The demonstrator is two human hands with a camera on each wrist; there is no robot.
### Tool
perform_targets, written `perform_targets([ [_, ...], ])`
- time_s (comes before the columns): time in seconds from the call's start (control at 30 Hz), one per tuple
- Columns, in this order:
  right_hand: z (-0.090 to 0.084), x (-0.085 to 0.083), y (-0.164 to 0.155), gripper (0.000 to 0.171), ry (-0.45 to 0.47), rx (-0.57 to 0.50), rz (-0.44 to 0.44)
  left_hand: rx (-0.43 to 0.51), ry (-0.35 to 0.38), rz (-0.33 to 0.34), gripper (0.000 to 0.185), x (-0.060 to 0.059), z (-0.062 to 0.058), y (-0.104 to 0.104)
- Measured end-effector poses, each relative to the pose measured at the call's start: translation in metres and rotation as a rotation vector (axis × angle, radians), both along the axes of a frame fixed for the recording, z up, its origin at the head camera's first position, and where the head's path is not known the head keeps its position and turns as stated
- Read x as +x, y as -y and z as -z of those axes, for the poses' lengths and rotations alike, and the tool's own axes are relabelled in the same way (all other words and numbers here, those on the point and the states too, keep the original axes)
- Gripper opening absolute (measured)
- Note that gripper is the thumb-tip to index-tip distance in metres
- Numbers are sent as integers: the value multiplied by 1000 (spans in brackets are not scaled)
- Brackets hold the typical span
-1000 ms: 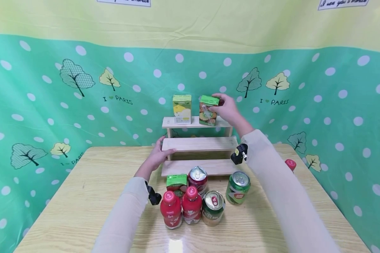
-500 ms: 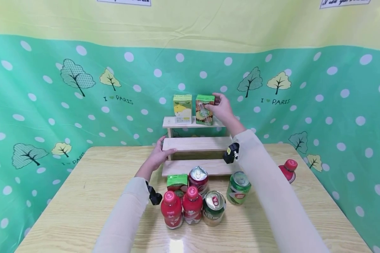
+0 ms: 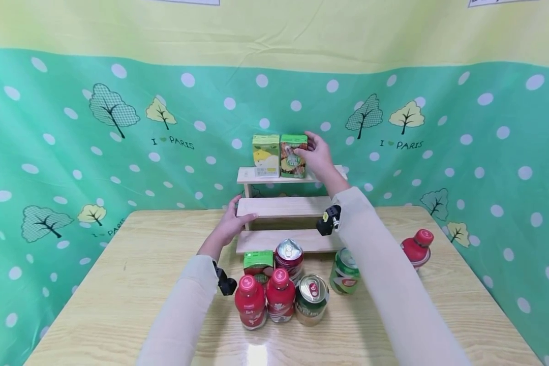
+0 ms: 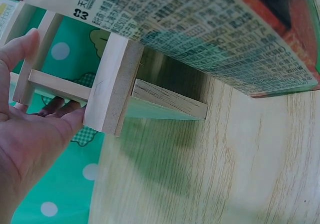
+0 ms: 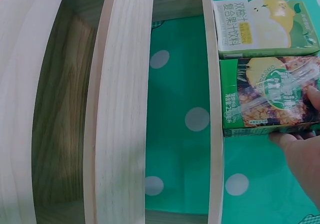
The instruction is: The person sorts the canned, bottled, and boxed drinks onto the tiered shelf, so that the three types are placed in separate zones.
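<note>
I am reaching my right hand (image 3: 317, 155) up and forward, its cream-sleeved arm stretched long, fingers (image 5: 314, 98) lightly curled and the thumb forward. My left hand (image 3: 232, 223) is staying lower, palm turned inward, thumb (image 4: 17, 48) lying along the top and fingers wrapping behind. Both wrists are wearing small black cameras.
</note>
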State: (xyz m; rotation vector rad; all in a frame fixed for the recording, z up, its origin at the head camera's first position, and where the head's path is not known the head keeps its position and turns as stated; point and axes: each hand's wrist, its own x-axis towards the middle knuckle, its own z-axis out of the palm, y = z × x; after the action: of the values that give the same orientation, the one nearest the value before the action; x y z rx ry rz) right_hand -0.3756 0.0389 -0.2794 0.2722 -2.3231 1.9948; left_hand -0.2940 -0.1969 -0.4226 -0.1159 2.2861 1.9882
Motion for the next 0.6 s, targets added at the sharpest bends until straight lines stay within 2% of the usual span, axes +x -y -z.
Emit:
perform_targets([
  [0.3,0,1,1,64,13,-25,-21,-21,-2,-8,88,2,-1,0],
  [0.6,8,3,-5,67,11,32,-21,-18,10,-6,89,2,1,1],
])
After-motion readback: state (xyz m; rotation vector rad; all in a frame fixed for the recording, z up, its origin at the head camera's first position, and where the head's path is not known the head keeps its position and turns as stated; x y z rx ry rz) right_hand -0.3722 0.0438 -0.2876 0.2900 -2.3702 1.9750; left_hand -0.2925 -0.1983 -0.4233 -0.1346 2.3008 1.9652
